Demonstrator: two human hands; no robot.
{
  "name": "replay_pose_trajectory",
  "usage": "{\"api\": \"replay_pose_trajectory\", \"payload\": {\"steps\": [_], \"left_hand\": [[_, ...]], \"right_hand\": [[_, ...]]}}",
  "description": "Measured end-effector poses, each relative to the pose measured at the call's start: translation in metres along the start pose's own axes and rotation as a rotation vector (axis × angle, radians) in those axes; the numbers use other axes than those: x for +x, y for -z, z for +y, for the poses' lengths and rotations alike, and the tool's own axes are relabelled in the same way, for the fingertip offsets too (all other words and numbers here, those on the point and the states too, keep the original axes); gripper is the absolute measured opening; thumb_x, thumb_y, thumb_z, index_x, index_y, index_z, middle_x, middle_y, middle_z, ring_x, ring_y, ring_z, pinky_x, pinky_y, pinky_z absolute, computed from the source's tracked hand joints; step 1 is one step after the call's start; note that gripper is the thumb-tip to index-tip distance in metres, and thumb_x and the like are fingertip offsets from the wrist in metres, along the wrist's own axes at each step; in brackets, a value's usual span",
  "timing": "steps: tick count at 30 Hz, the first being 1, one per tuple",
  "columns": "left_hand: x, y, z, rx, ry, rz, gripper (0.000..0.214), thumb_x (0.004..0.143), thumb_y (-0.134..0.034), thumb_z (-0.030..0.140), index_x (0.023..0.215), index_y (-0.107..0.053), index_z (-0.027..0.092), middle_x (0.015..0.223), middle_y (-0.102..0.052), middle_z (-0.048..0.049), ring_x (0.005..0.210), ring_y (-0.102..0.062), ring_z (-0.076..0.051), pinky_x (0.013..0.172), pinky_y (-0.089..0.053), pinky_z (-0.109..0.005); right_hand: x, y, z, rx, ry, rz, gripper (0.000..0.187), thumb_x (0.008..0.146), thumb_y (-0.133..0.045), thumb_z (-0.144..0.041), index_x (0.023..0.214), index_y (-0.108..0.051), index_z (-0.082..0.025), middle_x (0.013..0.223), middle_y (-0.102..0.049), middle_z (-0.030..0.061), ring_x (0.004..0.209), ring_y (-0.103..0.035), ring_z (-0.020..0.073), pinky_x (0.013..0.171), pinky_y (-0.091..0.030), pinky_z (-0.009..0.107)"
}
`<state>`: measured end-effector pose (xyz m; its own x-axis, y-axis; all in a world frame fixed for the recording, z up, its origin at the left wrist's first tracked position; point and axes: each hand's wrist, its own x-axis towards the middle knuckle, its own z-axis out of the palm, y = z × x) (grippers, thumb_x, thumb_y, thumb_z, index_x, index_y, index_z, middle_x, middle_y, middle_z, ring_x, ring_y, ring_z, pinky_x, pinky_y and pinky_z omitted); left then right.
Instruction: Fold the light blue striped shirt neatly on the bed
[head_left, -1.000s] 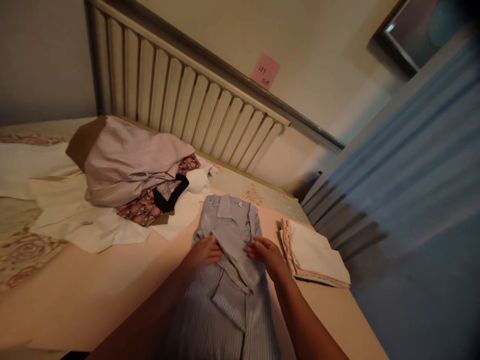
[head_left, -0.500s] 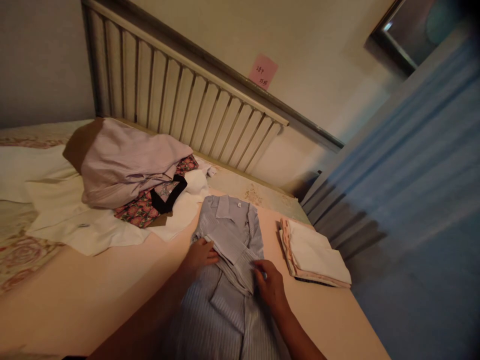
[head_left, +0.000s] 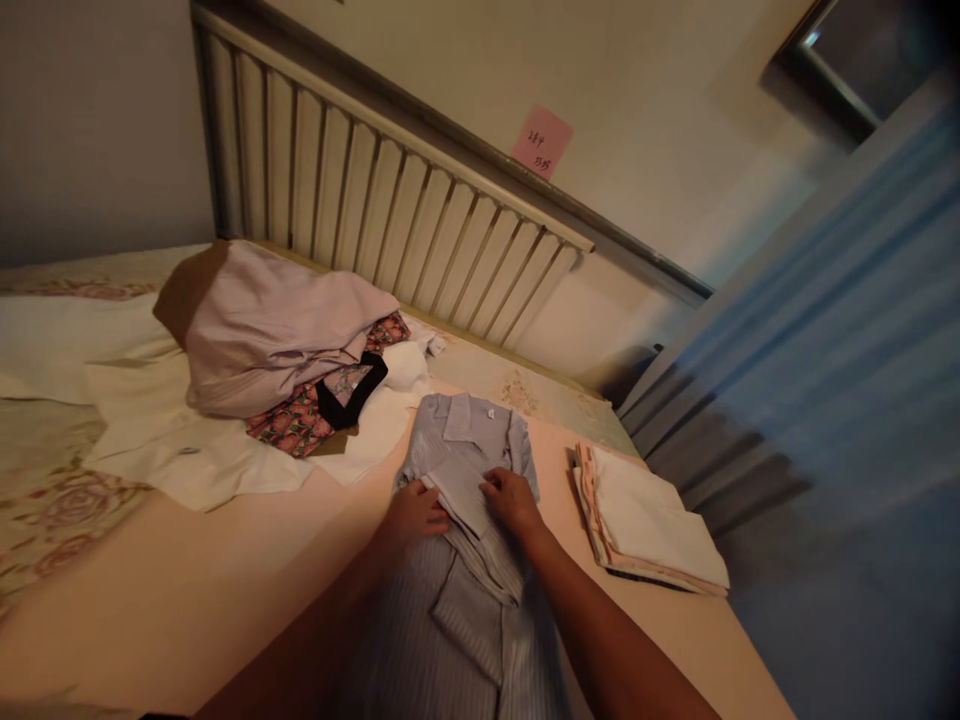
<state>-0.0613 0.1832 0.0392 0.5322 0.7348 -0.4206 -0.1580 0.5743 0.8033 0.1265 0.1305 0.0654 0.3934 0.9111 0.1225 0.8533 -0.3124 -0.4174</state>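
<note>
A blue-grey striped shirt (head_left: 469,605) lies on the bed, collar away from me, with a sleeve folded across its front. My left hand (head_left: 415,512) rests at the left edge of that folded sleeve, thumb and fingers apart on the cloth. On the other side of the fold, my right hand (head_left: 514,497) has its thumb and fingertips bent together on the fabric below the collar. The fingertips partly cover what they pinch. The lower shirt runs toward me between my forearms.
At the left lies a loose heap with a pale lilac garment (head_left: 277,320), a floral piece (head_left: 292,425) and white clothes (head_left: 187,465). A folded white and peach stack (head_left: 649,515) sits at the right. Behind are a slatted headboard (head_left: 390,190) and a blue curtain (head_left: 825,400).
My right hand has moved up and left, from the lower right end of the folded sleeve to just below the collar. My left hand stays at the left edge. The view has shifted slightly.
</note>
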Motion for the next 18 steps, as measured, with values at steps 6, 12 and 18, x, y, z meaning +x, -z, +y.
{"api": "replay_pose_trajectory", "payload": {"steps": [6,12,18], "left_hand": [[0.0,0.0,0.0,0.007,-0.002,-0.002,0.014,0.084,-0.062,0.029,0.092,-0.058,0.019,0.081,-0.068,-0.0061,0.073,-0.069,-0.022,0.076,-0.056,-0.041],[0.0,0.002,-0.001,-0.002,0.003,0.025,0.026,0.083,-0.062,0.026,0.104,-0.049,0.018,0.088,-0.066,-0.0088,0.084,-0.07,-0.026,0.076,-0.056,-0.039],[-0.004,0.0,-0.001,0.053,-0.022,0.042,0.022,0.086,-0.059,0.027,0.103,-0.051,0.015,0.093,-0.066,-0.0111,0.084,-0.07,-0.023,0.073,-0.057,-0.034]], "right_hand": [[0.012,-0.009,0.005,0.026,-0.04,0.013,0.011,0.075,-0.064,-0.026,0.07,-0.068,-0.018,0.067,-0.066,-0.0001,0.065,-0.058,0.0149,0.061,-0.036,0.023],[0.013,-0.001,0.028,-0.021,-0.185,0.186,0.019,0.08,-0.054,-0.029,0.069,-0.066,-0.019,0.067,-0.067,0.0029,0.065,-0.06,0.0176,0.059,-0.038,0.025],[-0.012,0.008,0.03,-0.081,-0.143,0.298,0.026,0.085,-0.052,-0.028,0.098,-0.068,-0.013,0.094,-0.07,0.0146,0.091,-0.064,0.0253,0.081,-0.047,0.033]]}}
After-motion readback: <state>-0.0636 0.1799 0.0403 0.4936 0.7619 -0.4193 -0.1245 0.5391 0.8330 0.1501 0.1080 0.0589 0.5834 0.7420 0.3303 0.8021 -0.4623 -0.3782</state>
